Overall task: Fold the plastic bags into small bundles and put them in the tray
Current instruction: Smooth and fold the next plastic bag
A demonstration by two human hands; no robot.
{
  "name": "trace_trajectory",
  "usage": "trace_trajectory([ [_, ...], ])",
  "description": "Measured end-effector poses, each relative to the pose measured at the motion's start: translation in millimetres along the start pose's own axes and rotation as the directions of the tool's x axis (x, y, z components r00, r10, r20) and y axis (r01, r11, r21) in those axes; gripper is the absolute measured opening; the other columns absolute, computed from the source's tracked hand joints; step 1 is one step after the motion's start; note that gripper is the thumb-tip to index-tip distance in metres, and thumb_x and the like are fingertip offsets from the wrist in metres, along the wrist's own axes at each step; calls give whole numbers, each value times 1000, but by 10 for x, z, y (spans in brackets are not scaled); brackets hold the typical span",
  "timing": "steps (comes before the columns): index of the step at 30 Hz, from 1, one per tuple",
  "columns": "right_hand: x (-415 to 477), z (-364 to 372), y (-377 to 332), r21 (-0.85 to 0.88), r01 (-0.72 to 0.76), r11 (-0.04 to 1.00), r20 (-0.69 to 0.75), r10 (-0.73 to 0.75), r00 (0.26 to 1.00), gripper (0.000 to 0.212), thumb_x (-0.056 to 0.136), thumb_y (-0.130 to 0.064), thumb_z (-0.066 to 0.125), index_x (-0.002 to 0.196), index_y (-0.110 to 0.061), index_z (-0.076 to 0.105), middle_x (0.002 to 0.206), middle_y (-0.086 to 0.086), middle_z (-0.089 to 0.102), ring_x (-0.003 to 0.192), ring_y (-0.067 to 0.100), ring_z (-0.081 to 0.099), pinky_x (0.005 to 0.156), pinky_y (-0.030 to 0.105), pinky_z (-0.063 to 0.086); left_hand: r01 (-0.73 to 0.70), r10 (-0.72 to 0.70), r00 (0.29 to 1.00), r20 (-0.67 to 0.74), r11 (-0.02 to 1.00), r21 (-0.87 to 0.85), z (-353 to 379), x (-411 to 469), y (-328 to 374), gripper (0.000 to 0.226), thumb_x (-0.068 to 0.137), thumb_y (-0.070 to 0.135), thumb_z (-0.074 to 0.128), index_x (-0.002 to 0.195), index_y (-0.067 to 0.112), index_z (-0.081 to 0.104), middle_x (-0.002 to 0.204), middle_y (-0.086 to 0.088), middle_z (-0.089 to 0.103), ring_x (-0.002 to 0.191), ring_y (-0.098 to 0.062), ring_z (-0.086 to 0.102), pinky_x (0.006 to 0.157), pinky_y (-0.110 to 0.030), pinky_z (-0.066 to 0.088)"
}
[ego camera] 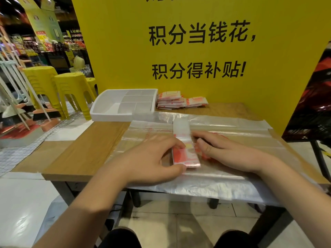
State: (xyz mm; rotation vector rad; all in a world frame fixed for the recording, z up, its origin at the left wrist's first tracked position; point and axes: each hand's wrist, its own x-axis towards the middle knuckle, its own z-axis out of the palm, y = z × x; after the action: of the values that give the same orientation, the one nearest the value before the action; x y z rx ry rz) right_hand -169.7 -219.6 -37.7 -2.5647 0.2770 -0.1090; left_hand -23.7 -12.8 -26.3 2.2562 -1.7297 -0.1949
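1. Reaching in from the lower left of the frame, the left hand is hovering palm-down at the centre, with its bare forearm angling up from the bottom edge.
2. Its fingers are curling together onto the left edge of the folded plastic bag, and its thumb is pressing the near end, so the hand is pinching the strip.
3. The right hand is coming in from the lower right, palm-down, with its wrist lying on the sheet of clear plastic bags.
4. Its fingers are bending close together with their tips against the right edge of the strip, thumb tucked beside them. The tips are slightly blurred.
5. The folded plastic bag is lying at the centre as a narrow band, red-printed at its near end and clear at its far end, on top of the clear plastic bags spreading across the wooden table.
6. The white compartment tray is sitting at the table's far left corner, above and left of the hands.
7. A pile of folded bundles is lying just right of the tray, against the yellow sign.
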Motion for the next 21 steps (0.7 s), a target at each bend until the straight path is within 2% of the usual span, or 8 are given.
trace_trajectory([
  [2,-3,-14,-70,31,14,999,-10,-13,1000,71,94,-64,24,148,-23,44,145,-9,49,123,-3,43,95,-2,24,-29,29,1000,-2,1000,-4,-6,-95,54,54,90,61,56,139,44,42,138,24,44,127,3,36,110,-26,32],
  [4,11,-19,-121,101,-8,995,-25,10,1000,53,103,-47,29,141,-18,51,133,-4,58,106,-2,51,82,-6,29,-58,58,998,-15,998,11,14,-190,99,53,90,64,52,138,43,43,137,24,45,127,5,35,109,-23,30],
  [7,-108,-41,-93,-27,62,998,-162,-66,985,42,104,-26,48,147,-24,44,138,-7,53,123,3,51,94,5,32,-59,59,997,-51,998,0,56,-302,127,60,85,74,37,137,46,42,136,29,44,127,9,34,109,-24,31],
  [9,-282,-32,-114,-212,159,964,-200,-202,959,53,96,-27,56,147,-35,42,146,-20,43,134,-3,40,107,10,28,-58,55,994,-89,998,-33,72,-347,125,58,86,74,33,135,46,44,134,30,46,126,11,35,108,-23,32],
  [12,-469,104,-237,-297,210,932,-154,-264,952,48,90,-41,62,137,-40,53,140,-27,46,132,-8,39,110,17,34,-81,67,984,-163,993,-84,82,-348,156,51,91,70,33,130,43,51,127,27,54,121,6,43,103,-27,38],
  [16,-401,281,-277,-227,179,957,-229,-231,946,34,90,-43,57,124,-44,61,118,-29,59,111,-5,53,91,27,48,-99,61,977,-204,978,-183,108,-284,200,53,90,75,32,122,42,58,115,25,61,114,2,53,94,-28,45],
  [19,-356,284,-295,-182,136,974,-310,-188,932,28,92,-47,51,115,-45,66,108,-29,65,102,-4,57,84,31,51,-68,25,983,-182,970,-232,143,-282,139,60,81,80,47,128,43,54,121,28,57,117,7,50,95,-19,43],
  [21,-334,287,-284,-182,109,977,-313,-163,936,29,93,-48,50,119,-51,63,111,-32,65,105,-4,58,86,30,51,-33,-7,985,-171,972,-231,175,-280,80,60,81,73,59,132,42,51,124,28,52,119,10,46,96,-13,41],
])
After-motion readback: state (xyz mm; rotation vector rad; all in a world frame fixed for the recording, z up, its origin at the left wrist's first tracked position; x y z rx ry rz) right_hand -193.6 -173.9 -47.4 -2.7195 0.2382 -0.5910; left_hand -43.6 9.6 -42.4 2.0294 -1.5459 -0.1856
